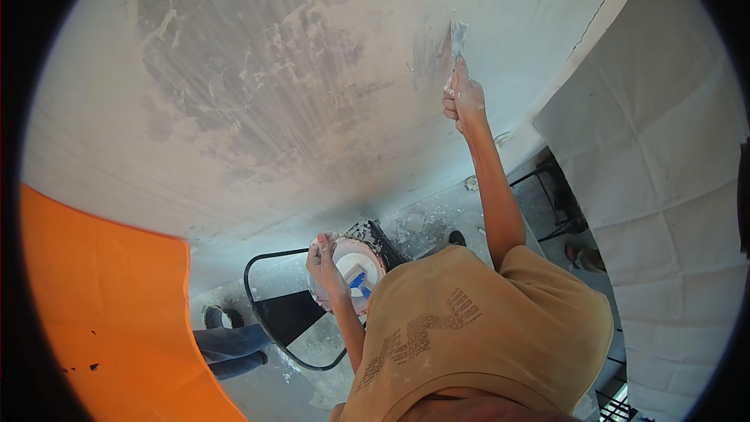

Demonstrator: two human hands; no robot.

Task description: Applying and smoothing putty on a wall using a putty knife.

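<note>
My right hand (468, 100) is closed around a putty knife (459, 36), its blade smeared with white and set against the plastered wall (375, 70). Whitish filler coats the fingers. A grey patch of rubbed filler lies just left of the blade. Lower down, my left hand (322, 259) is raised over the left rim of a round bucket (376, 258). Its fingers are pinched together, with something pale at their tips that I cannot make out. Inside the bucket is white material, with a blue-handled tool (358, 283) lying in it.
A black-framed chair or stool (291, 316) stands below the bucket. An orange sheet (109, 305) hangs at left, a pale grey sheet (656, 187) at right. Another person's jeans-clad legs (230, 350) show at lower left. The floor (320, 391) is spattered white.
</note>
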